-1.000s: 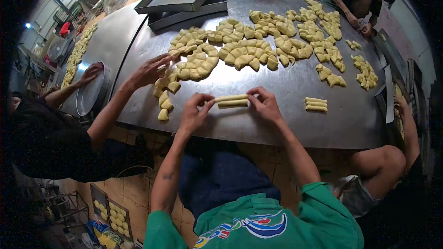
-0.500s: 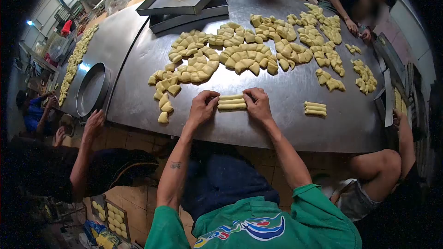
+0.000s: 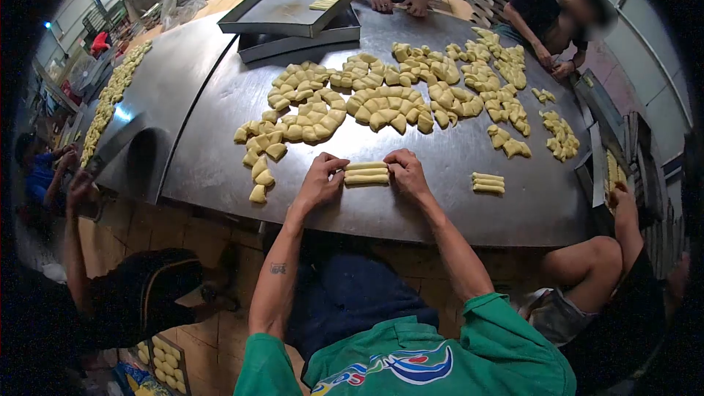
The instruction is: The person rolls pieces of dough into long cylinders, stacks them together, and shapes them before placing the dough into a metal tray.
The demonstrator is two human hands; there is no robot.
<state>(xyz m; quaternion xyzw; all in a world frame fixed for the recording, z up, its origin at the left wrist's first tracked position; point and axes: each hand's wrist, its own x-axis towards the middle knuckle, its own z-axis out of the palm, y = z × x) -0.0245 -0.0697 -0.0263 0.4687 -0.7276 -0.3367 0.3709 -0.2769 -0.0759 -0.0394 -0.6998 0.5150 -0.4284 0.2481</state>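
Observation:
A small row of pale yellow dough strips lies side by side on the metal table in front of me. My left hand pinches the left end of the row, thumb and fingers closed. At the opposite end, my right hand is closed in the same way. Fingertips hide both ends of the strips. To the right sits another short row of dough strips, untouched. Beyond my hands, cut dough pieces spread in curved clusters, with a trail of pieces to the left of my left hand.
Two rectangular metal trays are stacked at the back of the steel table. A co-worker at left holds a blurred round pan. Other people work at the back and right, where metal trays stand by the edge.
The co-worker at left has lifted the round pan off the table. My hands stay at the ends of the dough strips; the view has shifted slightly.

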